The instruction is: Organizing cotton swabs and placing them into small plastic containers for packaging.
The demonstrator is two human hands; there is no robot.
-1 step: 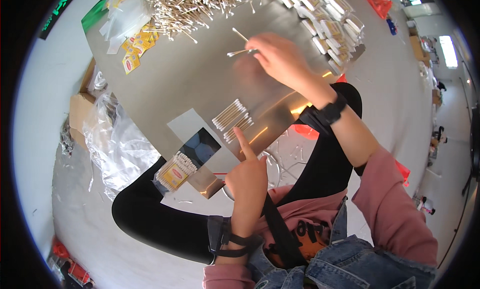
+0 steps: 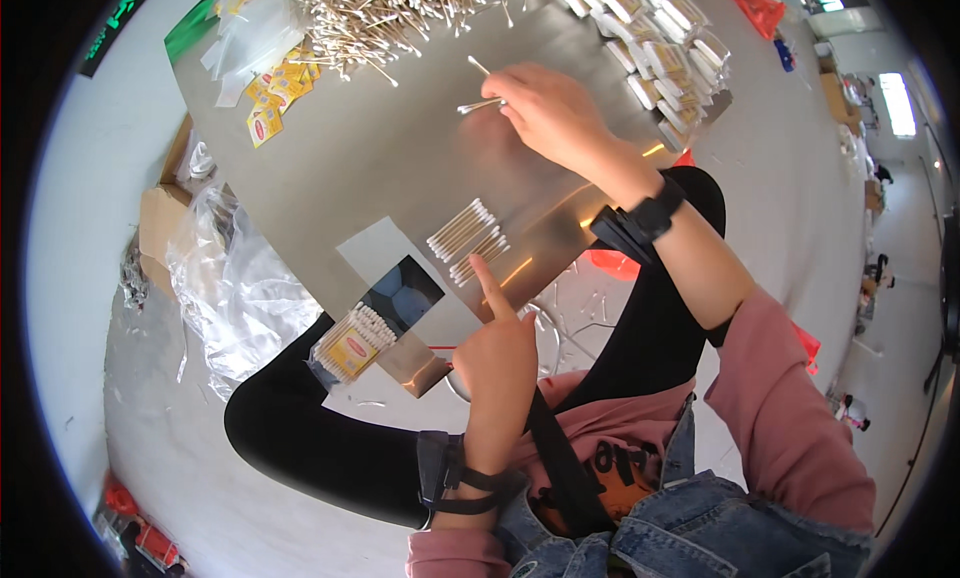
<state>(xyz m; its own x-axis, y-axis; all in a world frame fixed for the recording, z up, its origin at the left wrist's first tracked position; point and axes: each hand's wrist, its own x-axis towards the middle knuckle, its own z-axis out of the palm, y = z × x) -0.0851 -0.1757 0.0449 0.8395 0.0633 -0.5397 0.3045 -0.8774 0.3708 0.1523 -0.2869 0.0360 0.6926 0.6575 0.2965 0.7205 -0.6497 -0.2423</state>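
My right hand (image 2: pixel 545 113) is above the middle of the metal table, its fingers pinched on cotton swabs (image 2: pixel 480 106) that stick out to the left. Lower down, my left hand (image 2: pixel 495 353) stretches its index finger onto the near end of a slanted row of cotton swabs (image 2: pixel 463 231) lying side by side; the thumb stands apart, and the other fingers are curled. Left of that row is a pale sheet (image 2: pixel 365 240) with a dark picture (image 2: pixel 403 293) on it. By the table's near corner sits a bundle of swabs with a yellow label (image 2: pixel 350 350) in clear plastic.
A loose heap of cotton swabs (image 2: pixel 375 23) covers the table's far edge. Left of it lie clear bags (image 2: pixel 250 43) and yellow cards (image 2: pixel 270 103). Filled packs (image 2: pixel 660 53) are stacked at the far right. Crumpled clear plastic (image 2: pixel 225 278) and a cardboard box (image 2: pixel 160 223) are beside the table.
My right hand has shifted very slightly to the left, still pinching the swabs. My left index finger stays on the row.
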